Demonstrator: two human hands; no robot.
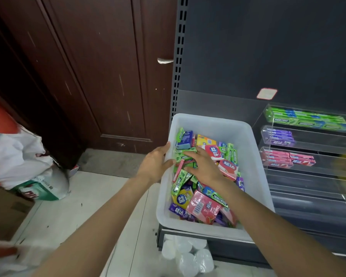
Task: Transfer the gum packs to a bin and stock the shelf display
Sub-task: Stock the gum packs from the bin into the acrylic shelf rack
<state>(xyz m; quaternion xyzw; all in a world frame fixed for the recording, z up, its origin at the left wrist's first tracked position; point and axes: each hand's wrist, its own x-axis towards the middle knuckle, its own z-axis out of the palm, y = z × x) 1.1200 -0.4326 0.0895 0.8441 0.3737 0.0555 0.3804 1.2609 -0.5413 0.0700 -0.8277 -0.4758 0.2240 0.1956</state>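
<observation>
White plastic bin [256,156] is holding many colourful gum packs [203,204]. The left hand [155,162] is gripping its rim, and the right hand [205,166] is lying flat on the packs, fingers apart.

A: The bin [254,156] is open on top, with bare floor at its far end.
B: Gum packs [200,204] crowd the rest, and the left hand [156,162] blocks its left rim.
A: On the right, the clear display [308,170] stands close, its lower tiers free.
</observation>
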